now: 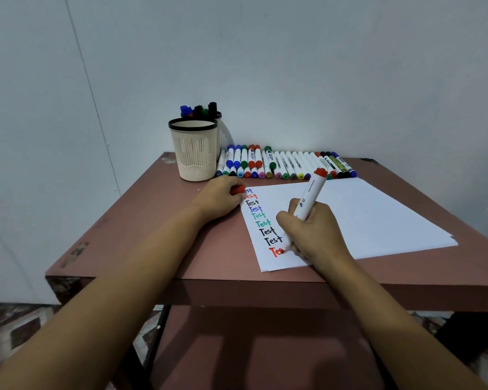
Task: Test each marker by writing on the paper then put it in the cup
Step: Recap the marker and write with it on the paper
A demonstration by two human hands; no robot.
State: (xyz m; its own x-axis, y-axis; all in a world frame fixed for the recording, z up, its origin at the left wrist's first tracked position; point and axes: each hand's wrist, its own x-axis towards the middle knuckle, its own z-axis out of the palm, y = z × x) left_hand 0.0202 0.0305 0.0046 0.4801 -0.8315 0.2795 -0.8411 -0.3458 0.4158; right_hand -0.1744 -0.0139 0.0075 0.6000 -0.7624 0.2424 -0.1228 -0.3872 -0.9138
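Note:
My right hand [313, 232] grips a white marker with a red end [310, 195], its tip on the white paper [364, 218] where a red word is partly written below a column of "Test" words in several colours. My left hand [219, 197] rests on the paper's far left corner and holds the red cap [238, 190]. A cream cup with a black rim [193, 149] stands at the back left, its inside not visible. Behind it a second cup [221, 133] holds several markers.
A row of several markers [282, 164] lies along the table's back edge by the wall. The brown table [141, 229] ends in a front edge just below my wrists. A patterned floor shows beneath.

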